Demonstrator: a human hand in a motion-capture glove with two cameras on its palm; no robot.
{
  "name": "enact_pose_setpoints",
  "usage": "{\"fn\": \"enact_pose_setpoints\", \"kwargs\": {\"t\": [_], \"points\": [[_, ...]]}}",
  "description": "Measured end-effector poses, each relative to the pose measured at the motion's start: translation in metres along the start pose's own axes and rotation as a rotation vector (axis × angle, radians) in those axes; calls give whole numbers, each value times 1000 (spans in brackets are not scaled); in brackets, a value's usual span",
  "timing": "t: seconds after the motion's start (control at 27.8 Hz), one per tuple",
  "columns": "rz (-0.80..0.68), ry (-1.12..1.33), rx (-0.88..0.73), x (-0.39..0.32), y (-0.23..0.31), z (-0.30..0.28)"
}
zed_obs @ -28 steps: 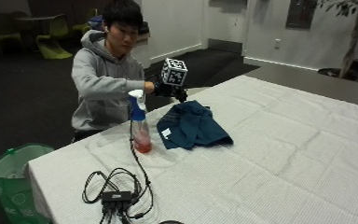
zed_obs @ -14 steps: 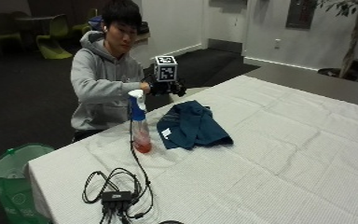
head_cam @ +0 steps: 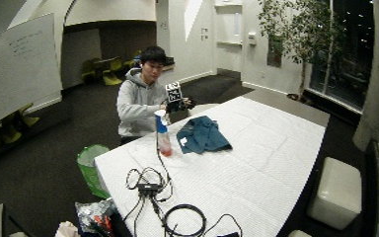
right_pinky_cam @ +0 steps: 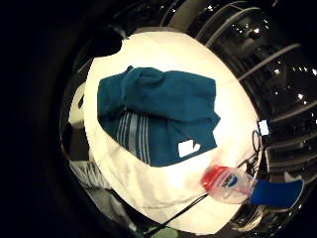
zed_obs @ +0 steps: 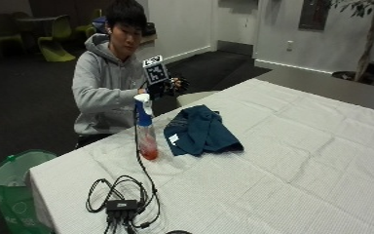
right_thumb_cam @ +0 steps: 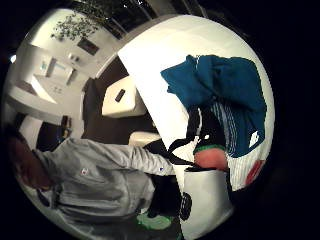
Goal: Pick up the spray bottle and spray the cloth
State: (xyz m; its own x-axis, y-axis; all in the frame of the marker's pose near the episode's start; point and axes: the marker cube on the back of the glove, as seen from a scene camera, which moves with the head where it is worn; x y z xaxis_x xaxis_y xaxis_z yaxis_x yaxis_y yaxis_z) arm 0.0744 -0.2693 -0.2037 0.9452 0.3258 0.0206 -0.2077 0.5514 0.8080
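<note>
A: Bottle [zed_obs: 145, 130] stands upright near the table's [zed_obs: 290, 161] front edge, just beside the cloth [zed_obs: 200, 130]. Pink liquid low in it, blue and white sprayer on top. Nothing touches it.

B: And the gloved hand [zed_obs: 173, 86]?

A: Raised above the table edge in front of the person's chest, behind and above both bottle and cloth. A second ago it sat lower and closer to the bottle top; over the last half second it has lifted and drifted toward the cloth side. The camera has not shifted.

B: Fingers?

A: From the outside view they look loosely spread, holding nothing. The thumb side palm view shows one bare fingertip [right_thumb_cam: 212, 159] and straps, nothing gripped.

B: What do the palm views look down on?

A: The cloth, crumpled, teal with a pale striped band and a small white tag, lying on the white tablecloth. The bottle sits at the margin, off to one side of the palm.

B: Meaning for the task?

A: My reading: pickup not yet begun. The hand is poised but drifting away from the bottle, so it must come back down and close round the bottle's neck before any spraying.

B: Hazards?

A: A black cable [zed_obs: 141, 168] runs right past the bottle's base; a careless reach could snag it.
</note>
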Motion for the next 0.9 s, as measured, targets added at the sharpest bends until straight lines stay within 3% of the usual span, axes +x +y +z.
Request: {"fn": "enact_pose_setpoints", "kwargs": {"t": [0.25,0.68,0.9], "points": [[18,203,153,22,22,-11],[501,232,534,26,80,-12],[637,212,648,39,109,-11]]}}
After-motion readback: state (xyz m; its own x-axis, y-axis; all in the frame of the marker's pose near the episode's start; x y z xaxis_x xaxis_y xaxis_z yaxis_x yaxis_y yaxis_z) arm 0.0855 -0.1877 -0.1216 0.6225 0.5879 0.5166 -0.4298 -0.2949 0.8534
